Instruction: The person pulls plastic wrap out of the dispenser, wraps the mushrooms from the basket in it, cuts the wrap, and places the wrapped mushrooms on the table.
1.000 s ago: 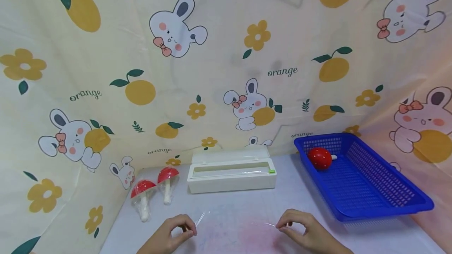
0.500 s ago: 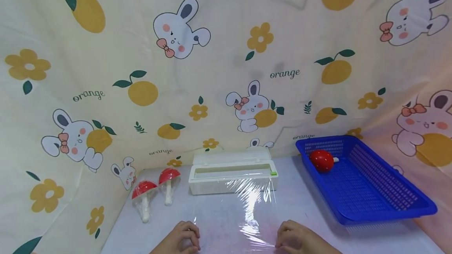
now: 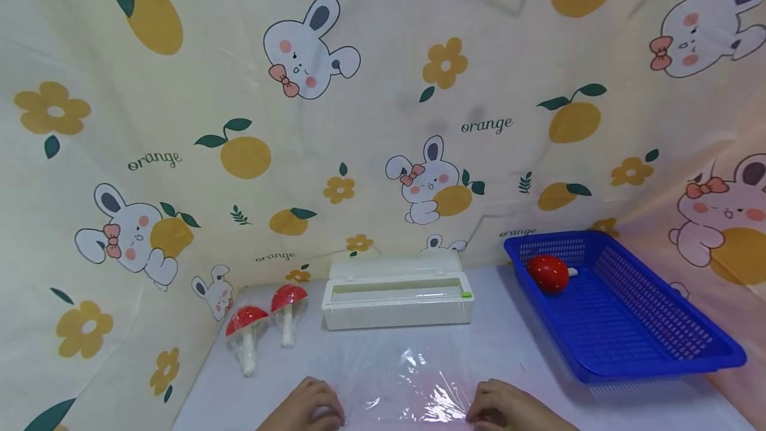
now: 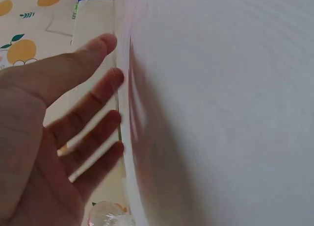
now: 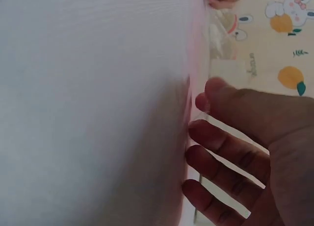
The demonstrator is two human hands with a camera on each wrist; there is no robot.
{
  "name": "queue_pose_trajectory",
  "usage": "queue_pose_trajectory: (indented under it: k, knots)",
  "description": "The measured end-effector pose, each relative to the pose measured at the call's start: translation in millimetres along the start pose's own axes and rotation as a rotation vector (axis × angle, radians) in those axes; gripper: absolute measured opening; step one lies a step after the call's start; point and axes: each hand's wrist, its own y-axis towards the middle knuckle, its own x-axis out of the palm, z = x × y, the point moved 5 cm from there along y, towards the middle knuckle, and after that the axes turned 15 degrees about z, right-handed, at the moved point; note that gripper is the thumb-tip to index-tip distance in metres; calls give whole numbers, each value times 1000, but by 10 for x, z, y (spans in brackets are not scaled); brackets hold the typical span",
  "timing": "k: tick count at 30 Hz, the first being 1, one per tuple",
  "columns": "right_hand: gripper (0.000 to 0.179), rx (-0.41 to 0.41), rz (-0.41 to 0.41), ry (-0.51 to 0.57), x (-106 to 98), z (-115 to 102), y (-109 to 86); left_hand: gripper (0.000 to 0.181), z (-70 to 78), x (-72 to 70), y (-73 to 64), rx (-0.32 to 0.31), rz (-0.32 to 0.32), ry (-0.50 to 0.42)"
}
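A sheet of clear plastic wrap [image 3: 413, 378] lies low over the white table between my hands, glossy and creased near its front edge. At its left corner, my left hand [image 3: 310, 406] pinches the wrap between thumb and index finger; the other fingertips of the left hand [image 4: 73, 108] rest close to the tabletop. My right hand [image 3: 505, 404] pinches the opposite corner, and in the right wrist view a bit of film shows at the thumb [image 5: 225, 96]. Behind the sheet stands the white wrap dispenser box [image 3: 397, 314], lid raised, with a green slider on its right end.
Two red-capped toy mushrooms [image 3: 247, 321] wrapped in film stand at the left of the table [image 3: 209, 391]. A blue plastic basket [image 3: 622, 324] on the right holds a red spotted mushroom [image 3: 547, 273]. A printed cloth curtain [image 3: 359, 118] rises behind everything.
Both hands first moved toward me with the wrap, which caught light between them up to the box. The sheet has since come down flatter over the table, and the hands are lower.
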Motion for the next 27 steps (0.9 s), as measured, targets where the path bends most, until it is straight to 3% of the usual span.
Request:
queue_pose_trajectory:
  k: [10, 14, 21, 27]
  knots:
    - [5, 137, -53, 42, 8, 21, 3, 19, 66, -34, 60, -173, 60, 64]
    - [6, 213, -78, 52, 5, 40, -6, 14, 83, -16, 98, -189, 75, 79]
    - [11, 223, -64, 85, -23, 17, -49, 29, 63, -19, 87, -88, 96, 111]
    - [13, 229, -58, 103, -65, -15, -53, 39, 73, -39, 79, -48, 87, 185]
